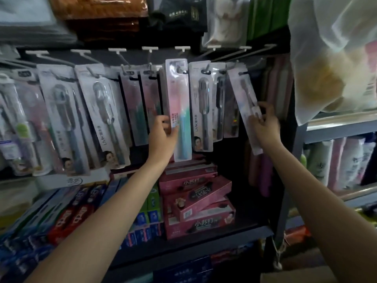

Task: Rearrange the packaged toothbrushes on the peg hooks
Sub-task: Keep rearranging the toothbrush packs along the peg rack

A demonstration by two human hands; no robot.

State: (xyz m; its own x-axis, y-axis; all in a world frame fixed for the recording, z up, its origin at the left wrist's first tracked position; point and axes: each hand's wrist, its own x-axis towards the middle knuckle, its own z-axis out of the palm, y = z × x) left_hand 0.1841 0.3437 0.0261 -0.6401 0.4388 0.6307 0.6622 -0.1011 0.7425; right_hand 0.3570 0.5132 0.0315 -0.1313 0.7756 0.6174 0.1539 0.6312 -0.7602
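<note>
A row of packaged toothbrushes hangs from white-tipped peg hooks (150, 50) across a dark shelf back. My left hand (163, 134) grips the lower half of a pink and teal toothbrush pack (179, 103), whose top sits at a hook near the middle of the row. My right hand (263, 123) pinches a tilted clear pack with a dark-bristled brush (244, 92); its top hangs at a hook on the right. Between them hang two dark-brush packs (202, 105).
Toothpaste boxes fill the shelf below: pink ones (195, 201) in the middle, red and blue ones (67, 221) to the left. A translucent bag (334, 58) hangs at the upper right. Bottles (336, 160) stand on a neighbouring shelf at right.
</note>
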